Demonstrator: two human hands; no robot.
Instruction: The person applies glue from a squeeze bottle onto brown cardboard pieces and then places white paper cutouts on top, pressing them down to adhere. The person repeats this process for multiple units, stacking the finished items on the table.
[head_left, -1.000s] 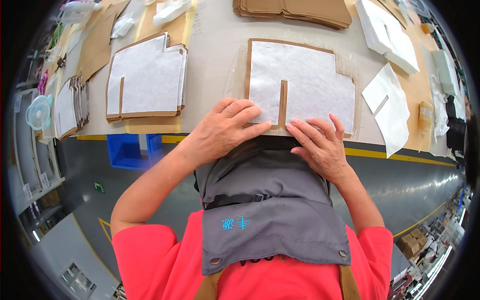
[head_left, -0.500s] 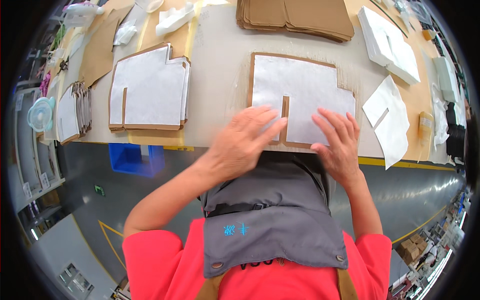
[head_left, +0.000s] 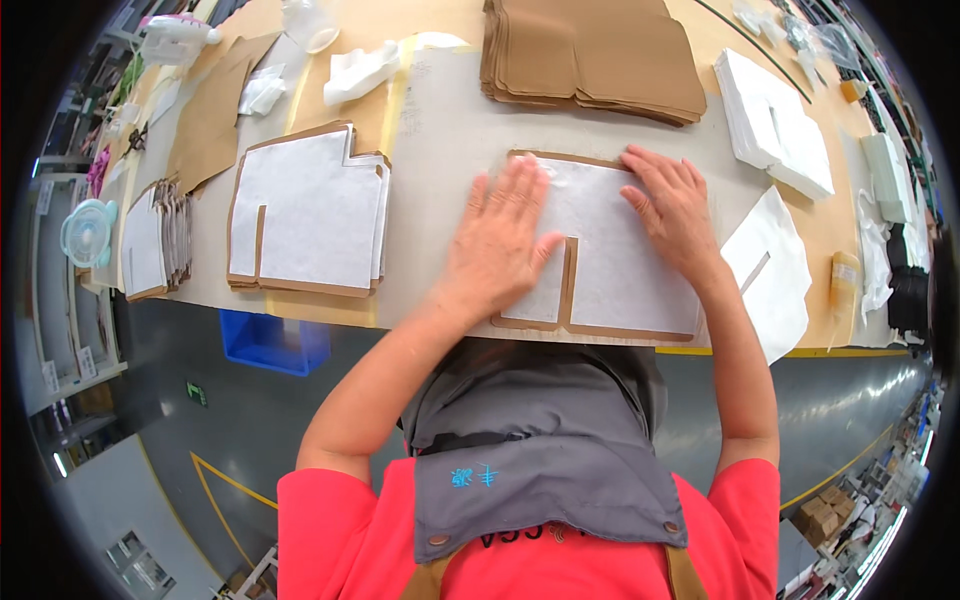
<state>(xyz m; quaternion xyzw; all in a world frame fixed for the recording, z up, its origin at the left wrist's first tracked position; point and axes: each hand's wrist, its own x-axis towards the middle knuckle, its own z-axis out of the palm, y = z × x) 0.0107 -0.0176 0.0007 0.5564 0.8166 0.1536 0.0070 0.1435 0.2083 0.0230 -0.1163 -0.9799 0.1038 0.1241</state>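
Note:
A white slotted sheet lies on a slightly larger brown panel, whose brown border shows along the edges and in the slot. My left hand rests flat on the sheet's left part, fingers stretched toward the far edge. Over the upper right part lies my right hand, its fingers extended and a little apart at the far border; it covers the notched corner. Neither hand holds anything. To the right, beside my right forearm, is a loose white slotted sheet.
A stack of white-faced brown panels sits at the left, with a further bundle of panels beyond it. Brown panels are piled at the back, white sheets at the back right. A yellowish bottle stands near the right edge.
Both hands have moved from the near part of the white sheet toward its far edge. My left hand has flattened onto it. The whole table appears lower in the view.

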